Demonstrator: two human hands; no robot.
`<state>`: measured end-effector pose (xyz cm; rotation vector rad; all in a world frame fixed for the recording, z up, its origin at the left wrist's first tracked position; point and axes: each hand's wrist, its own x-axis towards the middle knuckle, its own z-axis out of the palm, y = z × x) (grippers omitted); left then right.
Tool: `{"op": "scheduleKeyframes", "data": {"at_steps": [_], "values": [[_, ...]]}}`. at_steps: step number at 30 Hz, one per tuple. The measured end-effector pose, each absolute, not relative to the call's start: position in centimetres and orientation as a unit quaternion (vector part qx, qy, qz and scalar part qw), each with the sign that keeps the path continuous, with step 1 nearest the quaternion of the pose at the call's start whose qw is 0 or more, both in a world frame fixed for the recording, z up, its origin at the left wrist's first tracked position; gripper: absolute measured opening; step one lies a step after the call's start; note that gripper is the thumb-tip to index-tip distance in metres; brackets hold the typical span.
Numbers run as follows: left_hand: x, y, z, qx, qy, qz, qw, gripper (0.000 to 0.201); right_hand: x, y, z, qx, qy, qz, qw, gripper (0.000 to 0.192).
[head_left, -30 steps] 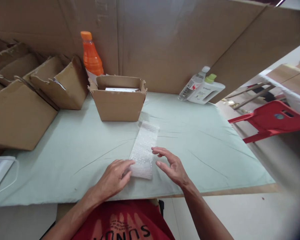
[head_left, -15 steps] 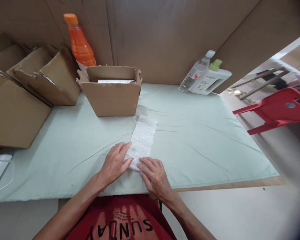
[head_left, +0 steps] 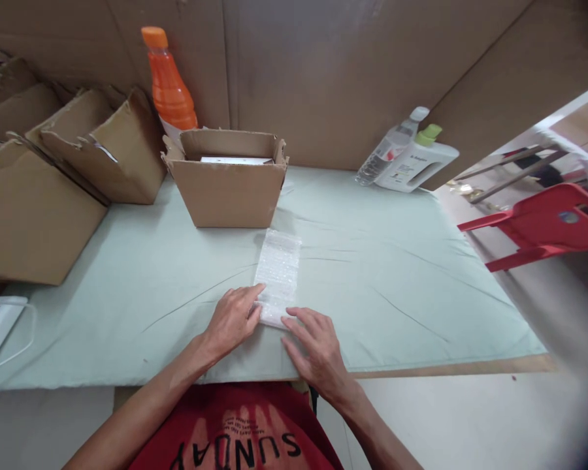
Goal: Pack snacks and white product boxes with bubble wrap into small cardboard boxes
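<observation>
A green surface (head_left: 402, 320) fronts a cardboard wall (head_left: 323, 85); boxes (head_left: 39, 215) and an orange bottle (head_left: 171, 94) stand left. The left hand (head_left: 230, 320), thumb and fingers parted, touches the left edge of the bubble wrap (head_left: 279, 267), flat mid-surface; the right hand (head_left: 318, 346), loosely spread, touches its near right corner, a jug (head_left: 414, 170) farther right

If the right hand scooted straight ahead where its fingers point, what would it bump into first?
The bubble wrap, most likely. The right hand points toward its near end, so close that I can't tell whether they already touch.
</observation>
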<state>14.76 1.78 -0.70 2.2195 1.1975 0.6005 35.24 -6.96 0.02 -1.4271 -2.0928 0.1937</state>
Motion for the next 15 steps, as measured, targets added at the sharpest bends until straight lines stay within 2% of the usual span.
{"op": "scheduleKeyframes", "data": {"at_steps": [3, 7, 11, 15], "values": [[14.6, 1.7, -0.5, 0.831, 0.435, 0.251, 0.241, 0.036, 35.0, -6.1, -0.6, -0.530, -0.810, 0.080, 0.238, 0.029], [13.2, 0.4, 0.2, 0.853, 0.361, 0.278, 0.255, 0.039, 34.8, -5.2, -0.8, -0.527, -0.796, 0.114, 0.273, 0.024], [12.4, -0.3, 0.5, 0.830, 0.384, 0.273, 0.299, 0.042, 35.1, -5.4, -0.2, -0.526, -0.775, 0.183, 0.298, 0.024], [13.2, 0.7, -0.3, 0.826, 0.430, 0.262, 0.253, 0.039, 35.4, -5.7, 0.2, -0.542, -0.780, 0.082, 0.302, 0.025]]}}
